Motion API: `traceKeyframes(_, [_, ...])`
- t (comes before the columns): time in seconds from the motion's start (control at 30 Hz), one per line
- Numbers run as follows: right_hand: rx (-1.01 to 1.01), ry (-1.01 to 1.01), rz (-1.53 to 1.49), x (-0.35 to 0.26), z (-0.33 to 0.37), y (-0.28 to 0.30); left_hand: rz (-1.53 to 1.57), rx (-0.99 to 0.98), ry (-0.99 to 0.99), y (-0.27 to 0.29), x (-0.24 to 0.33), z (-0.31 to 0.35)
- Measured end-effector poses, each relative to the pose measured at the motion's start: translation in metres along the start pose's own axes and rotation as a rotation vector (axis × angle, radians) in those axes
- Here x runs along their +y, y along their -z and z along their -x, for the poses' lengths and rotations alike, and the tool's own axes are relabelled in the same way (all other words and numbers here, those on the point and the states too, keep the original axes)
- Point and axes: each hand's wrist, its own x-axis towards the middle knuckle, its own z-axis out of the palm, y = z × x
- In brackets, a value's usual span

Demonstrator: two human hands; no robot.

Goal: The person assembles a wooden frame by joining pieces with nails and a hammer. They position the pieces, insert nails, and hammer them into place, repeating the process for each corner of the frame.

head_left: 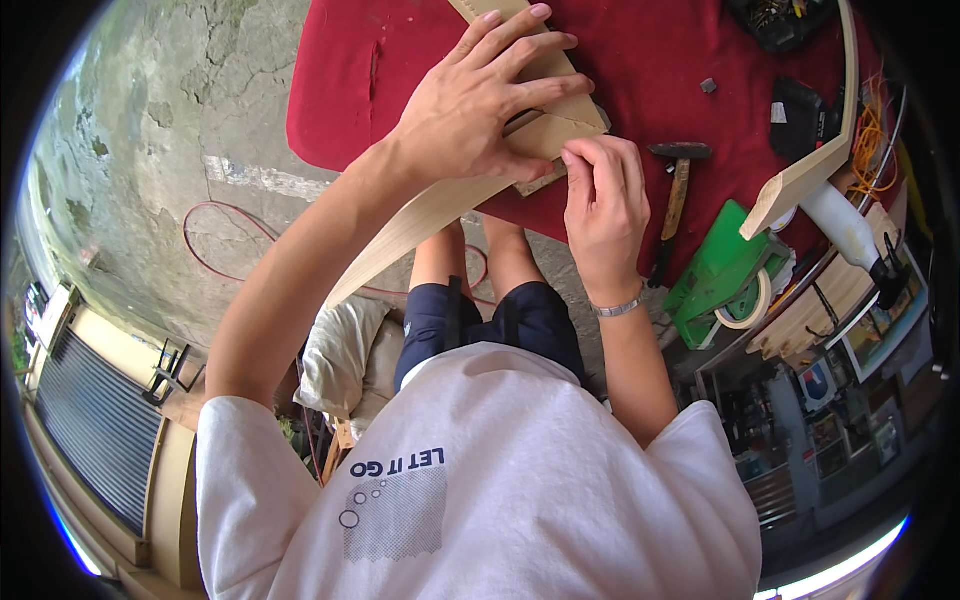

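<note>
Two pale wooden boards meet at an angled corner on the red-covered work surface. One long board [420, 226] slants down to the left past the table's edge; the other board [572, 92] runs up and away. My left hand [478, 98] lies spread over the joint, palm down with its fingers apart, pressing on the wood. Close beside the corner's right side, my right hand [610, 205] is closed, thumb against bent fingers in a pinch. Whatever sits between those fingertips is hidden or too small to name.
A hammer [681, 168] lies right of my right hand. Farther right are a green tool with a tape roll [715, 285], a white bottle [842, 222], a wooden strip [805, 185] and orange cord [876, 150]. A black tray [778, 22] stands far right. Red hose [222, 206] loops across the floor.
</note>
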Motion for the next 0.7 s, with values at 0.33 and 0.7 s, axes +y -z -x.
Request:
traceKeyframes(0.33, [0.057, 0.262, 0.064, 0.019, 0.000, -0.004, 0.063, -0.076, -0.047, 0.009, -0.003, -0.003])
traceKeyframes(0.7, [0.134, 0.283, 0.032, 0.013, -0.012, -0.005, 0.038, -0.056, -0.066, 0.006, -0.005, -0.001])
